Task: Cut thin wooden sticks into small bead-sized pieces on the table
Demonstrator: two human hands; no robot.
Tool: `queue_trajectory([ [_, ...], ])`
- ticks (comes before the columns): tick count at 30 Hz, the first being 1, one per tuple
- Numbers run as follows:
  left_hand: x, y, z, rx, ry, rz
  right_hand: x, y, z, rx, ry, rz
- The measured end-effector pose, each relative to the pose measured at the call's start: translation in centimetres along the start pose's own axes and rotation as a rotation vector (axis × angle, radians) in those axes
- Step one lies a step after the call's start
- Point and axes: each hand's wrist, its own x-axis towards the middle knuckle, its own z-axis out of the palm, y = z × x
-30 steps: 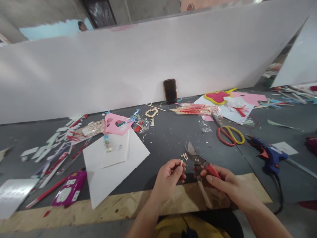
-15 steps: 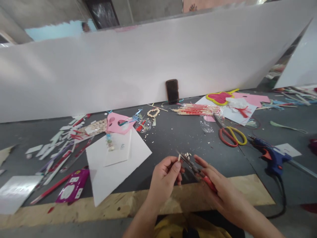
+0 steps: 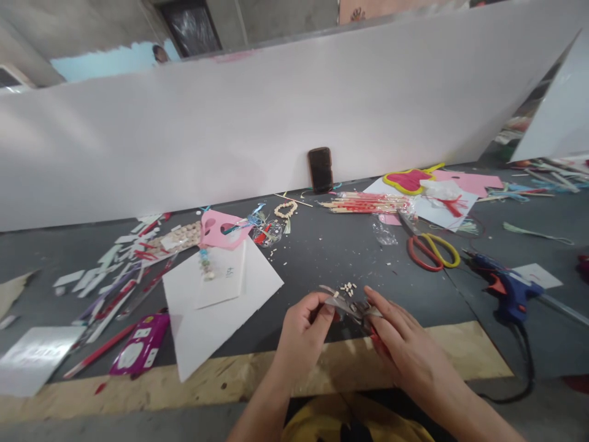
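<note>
My left hand (image 3: 302,328) is closed in a pinch on a thin pale stick (image 3: 336,294), whose short end shows above the fingertips. My right hand (image 3: 401,337) grips a pair of scissors (image 3: 348,306) by red handles, mostly hidden under the palm. Its blades are spread apart and lie at the stick's tip, close to my left fingers. Just beyond the blades, a small heap of short cream pieces (image 3: 348,288) lies on the dark tabletop (image 3: 317,258).
To the right lie larger red-and-yellow scissors (image 3: 432,252) and a blue glue gun (image 3: 510,294). Bundled sticks (image 3: 368,203) and a phone (image 3: 320,170) are at the back by a white board (image 3: 257,123). White paper (image 3: 184,319) and a purple packet (image 3: 140,345) lie left.
The scissors' blades have parted and shifted left, now around the stick's tip. My left hand keeps its pinch in nearly the same place.
</note>
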Motion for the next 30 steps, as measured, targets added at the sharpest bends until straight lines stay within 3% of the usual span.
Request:
queue_trajectory([
  [9, 0.0, 0.0, 0.0, 0.058, -0.022, 0.026, -0.6, -0.5, 0.0, 0.131, 0.065, 0.040],
  [13, -0.1, 0.3, 0.1, 0.026, -0.044, 0.038, -0.8, -0.2, 0.1, 0.177, 0.032, 0.103],
  [30, -0.5, 1.1, 0.2, 0.102, -0.112, 0.137, -0.8, -0.5, 0.1, 0.397, -0.124, 0.115],
])
